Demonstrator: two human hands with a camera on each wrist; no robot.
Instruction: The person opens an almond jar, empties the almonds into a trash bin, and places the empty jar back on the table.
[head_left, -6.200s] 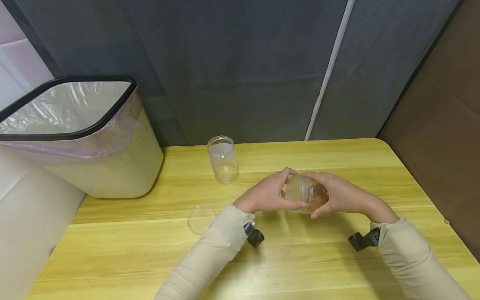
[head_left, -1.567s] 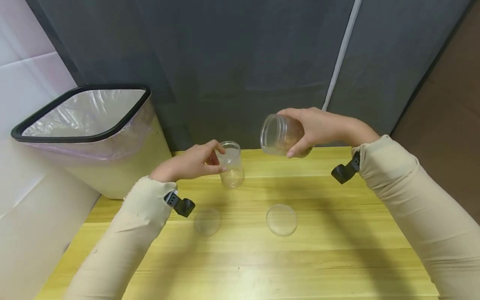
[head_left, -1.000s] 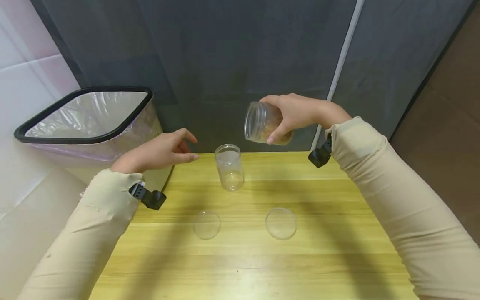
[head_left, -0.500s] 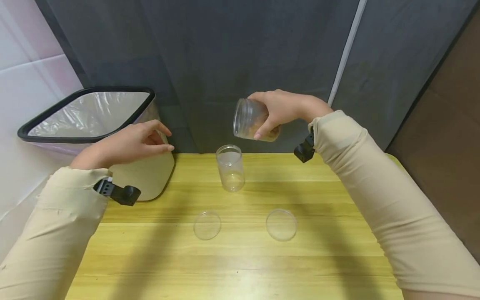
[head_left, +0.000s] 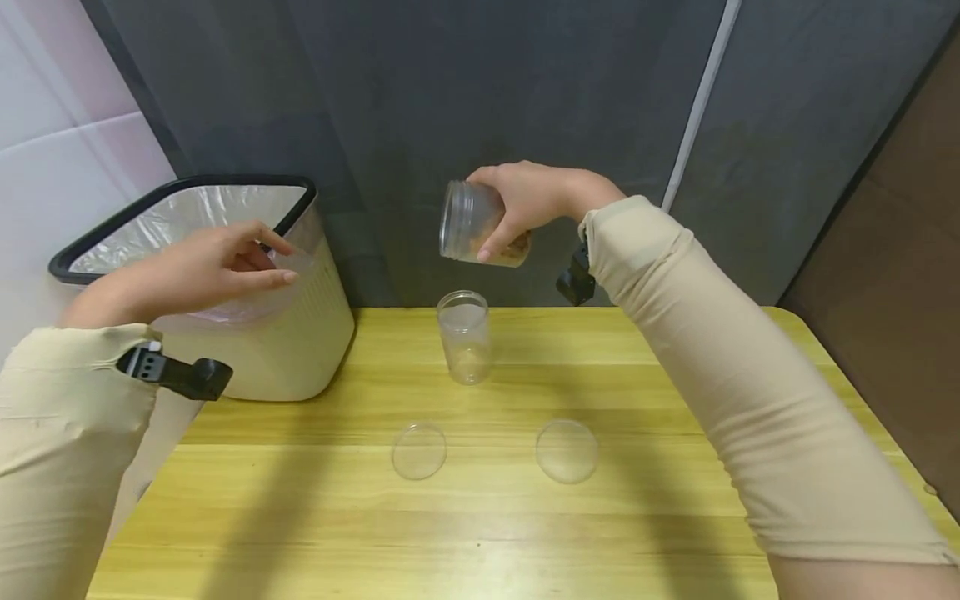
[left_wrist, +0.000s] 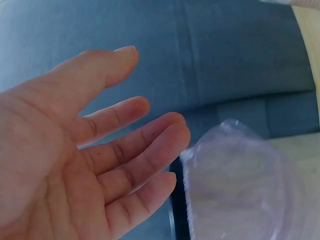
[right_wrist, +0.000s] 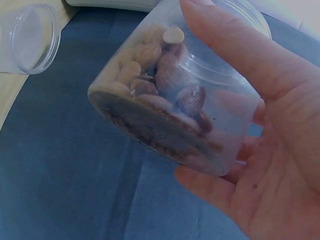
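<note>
My right hand [head_left: 525,200] grips a clear plastic jar [head_left: 471,218] around its side and holds it tilted, mouth to the left, above the table. Brown nuts [right_wrist: 165,75], some of them like almonds, lie toward the jar's base in the right wrist view. Below it stands a second clear jar [head_left: 465,337], upright and without a lid. My left hand [head_left: 202,271] is in the air in front of the bin, fingers relaxed and nothing held; the left wrist view shows its bare palm [left_wrist: 55,175].
Two round clear lids, a left lid [head_left: 419,451] and a right lid [head_left: 567,451], lie flat on the wooden table [head_left: 480,517]. At the left stands a cream bin [head_left: 300,350] with a black rim and a plastic liner. A grey curtain [head_left: 480,100] hangs behind the table.
The right hand has carried the tilted jar leftward, over the standing jar. The left hand has moved left, from beside the standing jar to the bin. A second lid now lies on the table.
</note>
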